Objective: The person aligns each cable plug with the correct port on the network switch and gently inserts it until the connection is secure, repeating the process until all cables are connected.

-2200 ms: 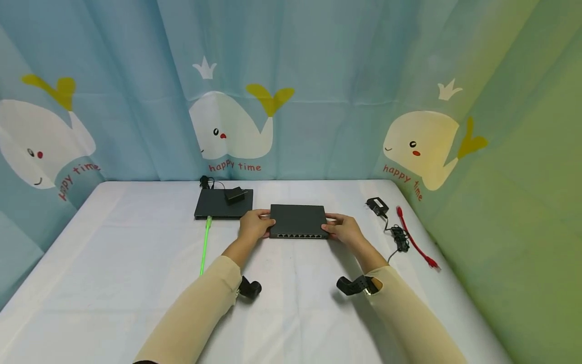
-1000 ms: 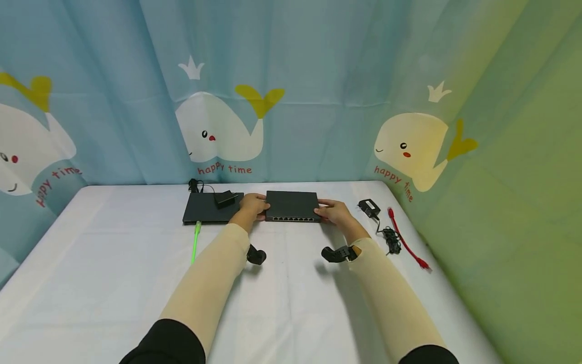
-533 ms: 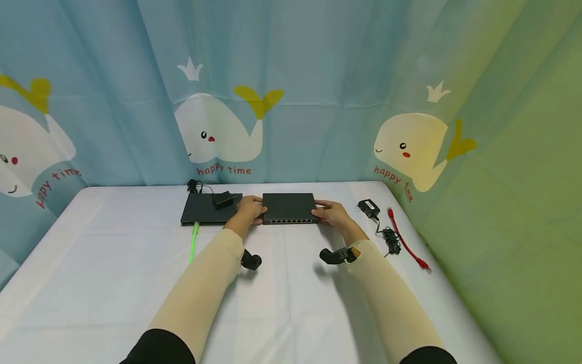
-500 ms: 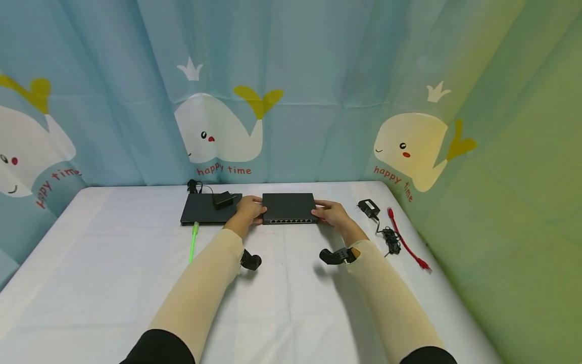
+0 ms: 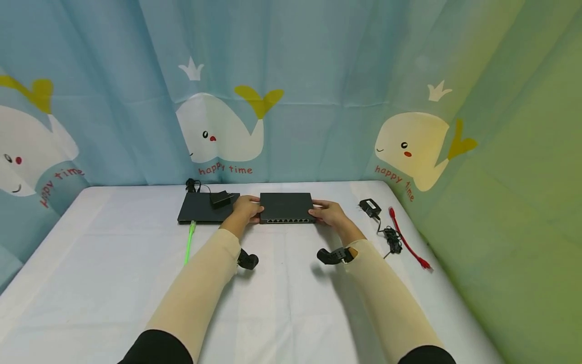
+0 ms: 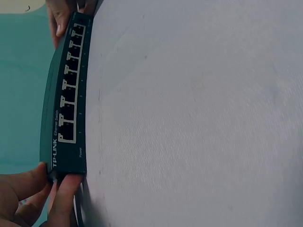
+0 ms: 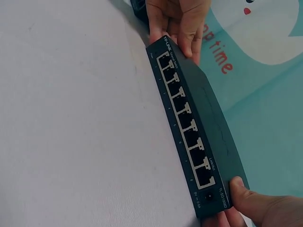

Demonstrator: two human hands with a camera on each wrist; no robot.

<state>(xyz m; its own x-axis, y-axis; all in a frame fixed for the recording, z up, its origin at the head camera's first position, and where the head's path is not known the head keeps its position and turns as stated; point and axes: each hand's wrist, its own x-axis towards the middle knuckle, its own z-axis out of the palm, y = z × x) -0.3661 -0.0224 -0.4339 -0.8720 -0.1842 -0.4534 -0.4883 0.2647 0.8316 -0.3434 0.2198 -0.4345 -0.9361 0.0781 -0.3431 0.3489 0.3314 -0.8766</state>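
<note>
A black TP-LINK Ethernet switch is held level near the back of the table, its row of ports facing the person. My left hand grips its left end, thumb on the top edge and fingers at the side and below. At the other end my right hand pinches the switch the same way. In the left wrist view the switch shows its port face close over the white cloth. The right wrist view shows the power socket end of the switch by the right thumb.
Left of the left hand lies another flat black box, with a black power adapter on top and a green cable at its front. On the right lie a second adapter, its bundled cord and a red network cable.
Both hands have moved the switch back until its front is about level with the other black box. Lately it has shifted slightly left, and that box with its green cable has shifted left too.
</note>
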